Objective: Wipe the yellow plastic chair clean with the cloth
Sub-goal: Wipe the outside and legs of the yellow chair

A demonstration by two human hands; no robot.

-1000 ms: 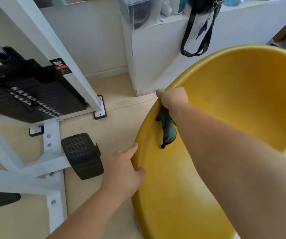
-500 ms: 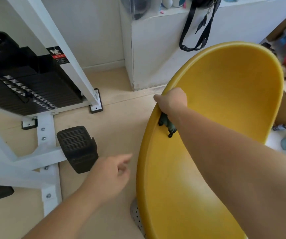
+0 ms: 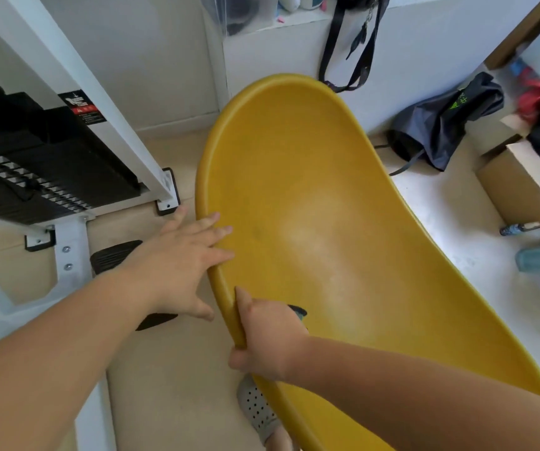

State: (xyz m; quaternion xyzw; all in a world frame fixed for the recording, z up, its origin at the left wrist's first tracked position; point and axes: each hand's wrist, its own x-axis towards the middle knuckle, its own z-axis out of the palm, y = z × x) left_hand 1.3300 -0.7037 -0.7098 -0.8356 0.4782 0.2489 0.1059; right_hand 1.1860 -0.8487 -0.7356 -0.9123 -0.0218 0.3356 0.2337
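Beige floor (image 3: 171, 369); right hand (image 3: 270, 336) hides cloth (image 3: 298, 311)

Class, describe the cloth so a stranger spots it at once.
Find the big yellow chair; follow its left rim down to the right hand. The cloth is the dark scrap peeking from under that hand, the only dark thing on the yellow.

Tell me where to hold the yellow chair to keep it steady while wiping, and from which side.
Take the yellow chair by its left rim, coming from outside, fingers over the lip and thumb behind. The shell is smooth with no handle, so this thin edge seems the only grip. The left hand rests there, beyond the right hand holding the cloth.
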